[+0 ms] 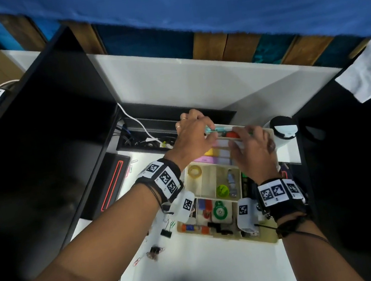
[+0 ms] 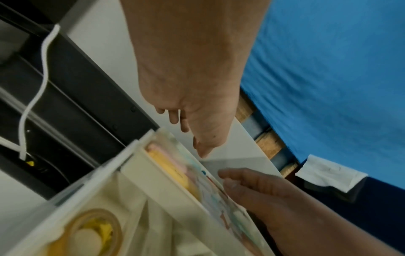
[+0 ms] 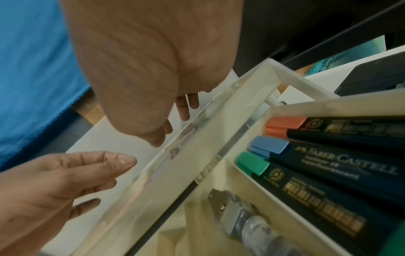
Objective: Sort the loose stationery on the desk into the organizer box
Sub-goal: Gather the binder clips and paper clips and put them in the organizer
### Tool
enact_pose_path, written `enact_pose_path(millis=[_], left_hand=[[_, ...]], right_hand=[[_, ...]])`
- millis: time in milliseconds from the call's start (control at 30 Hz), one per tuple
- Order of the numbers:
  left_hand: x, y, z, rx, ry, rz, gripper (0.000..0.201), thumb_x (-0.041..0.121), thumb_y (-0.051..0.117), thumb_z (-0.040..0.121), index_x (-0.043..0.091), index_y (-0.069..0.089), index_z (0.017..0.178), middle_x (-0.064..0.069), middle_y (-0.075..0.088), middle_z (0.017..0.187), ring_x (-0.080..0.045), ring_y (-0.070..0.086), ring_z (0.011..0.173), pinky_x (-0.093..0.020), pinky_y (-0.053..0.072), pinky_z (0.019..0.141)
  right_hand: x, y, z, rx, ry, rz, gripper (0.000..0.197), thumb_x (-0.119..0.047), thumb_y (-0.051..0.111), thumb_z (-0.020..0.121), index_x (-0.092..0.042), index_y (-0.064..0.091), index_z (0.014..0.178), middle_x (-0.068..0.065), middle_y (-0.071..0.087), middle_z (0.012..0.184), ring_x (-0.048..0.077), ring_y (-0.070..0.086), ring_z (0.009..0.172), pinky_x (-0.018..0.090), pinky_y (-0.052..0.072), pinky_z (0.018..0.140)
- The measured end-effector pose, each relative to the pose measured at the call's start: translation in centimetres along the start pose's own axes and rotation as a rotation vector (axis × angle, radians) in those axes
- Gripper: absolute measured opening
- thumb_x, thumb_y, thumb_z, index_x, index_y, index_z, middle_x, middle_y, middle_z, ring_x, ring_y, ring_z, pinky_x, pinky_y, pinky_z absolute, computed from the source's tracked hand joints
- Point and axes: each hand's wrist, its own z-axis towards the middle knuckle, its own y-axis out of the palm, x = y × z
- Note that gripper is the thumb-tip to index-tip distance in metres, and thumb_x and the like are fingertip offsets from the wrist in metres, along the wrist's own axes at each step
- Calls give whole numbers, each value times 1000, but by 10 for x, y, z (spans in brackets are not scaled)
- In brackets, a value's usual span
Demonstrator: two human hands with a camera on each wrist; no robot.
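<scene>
A cream organizer box [image 1: 264, 239] sits on the white desk [image 1: 212, 269], with tape [image 1: 195, 170], sticky notes [image 1: 208, 153] and highlighters [image 3: 269, 144] in its compartments. Both hands hover over its far end. My left hand [image 1: 208, 134] has relaxed fingers beside a teal pen [image 1: 212, 129] lying along the far compartment. My right hand [image 1: 240, 141] hovers with straight fingers over the same strip. In the wrist views the left hand [image 2: 188, 131] and right hand [image 3: 175, 117] hold nothing above the box wall [image 3: 197, 138]. Binder clips [image 1: 166, 232] and paper clips [image 1: 136, 261] lie loose left of the box.
A black monitor [image 1: 33, 140] fills the left side. Behind the box runs a cable tray [image 1: 145, 137] with a white cable [image 1: 133, 122]. A round white object [image 1: 283, 128] stands at the box's far right corner. A black device with a red outline [image 1: 111, 186] lies at left.
</scene>
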Motion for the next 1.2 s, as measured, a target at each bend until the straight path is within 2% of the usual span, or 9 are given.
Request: enact_pose_path(millis=[133,233,467,633,700,767,900,1067,1200], left_hand=[[-35,-27,-27,61,-63,-96,13,31,76,90,27,73,101,1,50,114,-20,48,109,-34,39,97],[-69,-48,-68,87,-117,-202,12,20,76,90,22,73,101,1,54,110,-15,57,104,-20,45,95],[-146,-67,-215,-92,-314,-267,13,18,70,96,32,70,96,11,65,106,-1,64,95,-25,56,83],[-183,-53,-298,-253,-371,-248,15,17,71,94,32,71,96,8,67,99,-7,65,86,-37,58,82],[-189,-50,-316,-256,-361,-227,14,16,73,92,28,72,99,10,65,102,-7,62,82,-23,55,78],[-191,-49,-327,-260,-350,-212,14,17,72,92,26,71,104,12,63,108,-7,61,83,-13,47,76],[-201,-47,-342,-254,-353,-260,17,22,72,92,29,69,107,7,65,116,-9,61,85,-28,54,83],[-206,-50,-346,-259,-341,-259,22,21,73,92,30,66,110,14,55,126,-7,59,91,-14,47,83],[-203,-48,-326,-223,-289,-206,24,19,69,93,25,63,115,7,53,125,-12,57,106,-27,50,93]], right_hand=[[-11,-2,-24,67,-67,129,41,-50,46,104,-26,60,135,9,47,142,31,40,132,53,35,111],[-37,3,-56,57,-227,248,27,-27,59,102,-20,62,129,5,53,135,23,50,127,46,44,107],[-98,64,-144,-312,-330,411,24,-19,60,102,-21,64,125,-7,56,118,-1,59,93,16,47,84],[-136,120,-164,-468,-303,221,35,-13,59,100,-10,57,134,9,51,134,23,53,124,35,43,108],[-154,139,-152,-526,-221,84,38,-12,54,101,-5,52,139,18,43,143,33,47,132,35,38,108],[-170,158,-136,-542,-76,69,36,-10,51,101,-1,53,136,25,45,138,40,49,126,39,42,101],[-178,190,-120,-609,-38,-246,27,-11,48,98,-1,68,113,23,58,116,40,54,112,53,43,98],[-164,221,-117,-436,29,-344,38,-27,42,93,-5,67,109,17,63,119,38,53,114,43,38,101],[-166,213,-126,-336,15,-229,20,-18,57,84,-3,70,87,13,70,93,35,59,98,42,37,94]])
